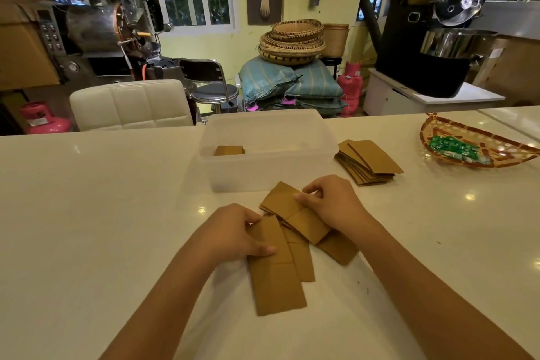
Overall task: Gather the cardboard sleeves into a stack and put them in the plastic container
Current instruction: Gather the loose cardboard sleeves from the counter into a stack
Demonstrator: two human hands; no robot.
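Several flat brown cardboard sleeves lie fanned out on the white counter in front of me. My left hand grips the nearest long sleeve at its upper end, thumb on top. My right hand pinches the top edge of another sleeve that lies across the pile. Just beyond stands the translucent plastic container, with a small stack of sleeves inside at its left. A further fanned stack of sleeves rests on the counter to the container's right.
A woven tray holding green wrapped sweets sits at the far right of the counter. A white padded chair stands behind the counter's far edge, with roasting machines, baskets and sacks further back.
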